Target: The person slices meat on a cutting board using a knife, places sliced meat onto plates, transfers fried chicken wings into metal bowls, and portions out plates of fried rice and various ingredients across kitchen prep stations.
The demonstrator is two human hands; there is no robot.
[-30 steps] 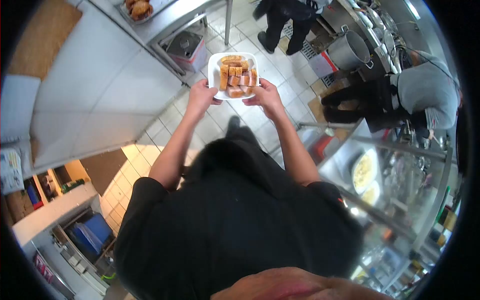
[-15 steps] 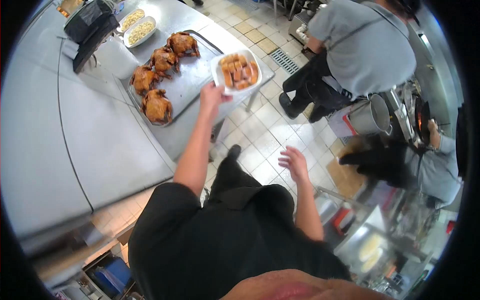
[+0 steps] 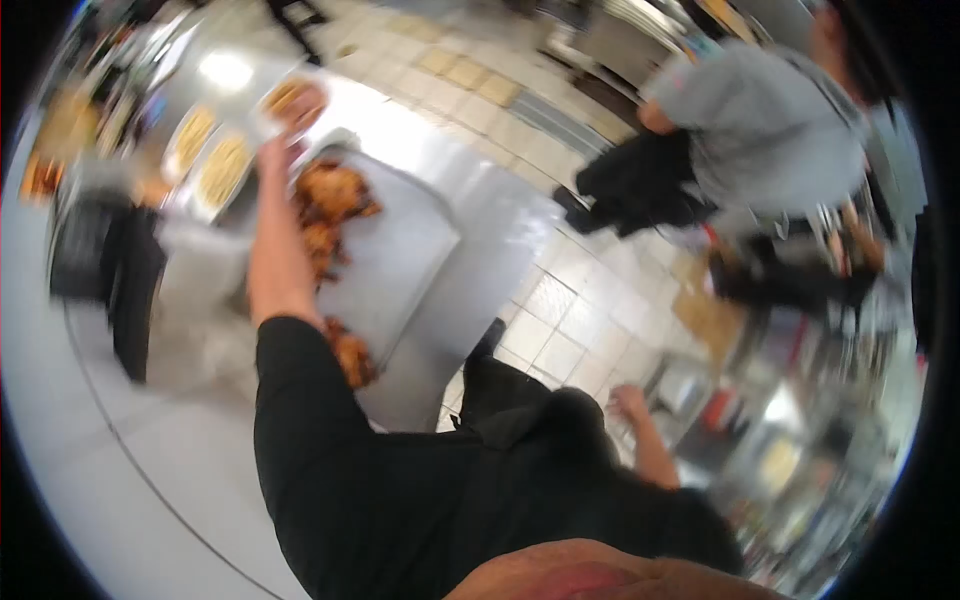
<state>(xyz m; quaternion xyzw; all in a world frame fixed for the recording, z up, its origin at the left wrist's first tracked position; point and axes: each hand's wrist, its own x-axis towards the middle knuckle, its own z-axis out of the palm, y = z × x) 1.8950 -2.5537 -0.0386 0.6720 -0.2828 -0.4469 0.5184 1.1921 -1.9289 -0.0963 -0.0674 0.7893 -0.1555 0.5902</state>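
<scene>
My left hand is stretched over the far part of the metal table, closed on the near rim of a white dish. Orange-brown pieces fill the dish; blur hides their kind. Beside it, on the left, stand two white dishes of pale shredded food. Below my arm lies a metal tray with roasted whole birds, partly covered by the forearm. My right hand hangs low at my right side, blurred, fingers loosely apart and nothing visible in it.
A person in a grey shirt stands at the right by the cooking line. Another person is further right. Black equipment stands at the left of the table. Blurred containers sit at lower right.
My left hand has carried the dish of orange-brown pieces from the tray's right end leftward to the far side, near the shredded-food dishes. My right hand has dropped lower. The view has turned.
</scene>
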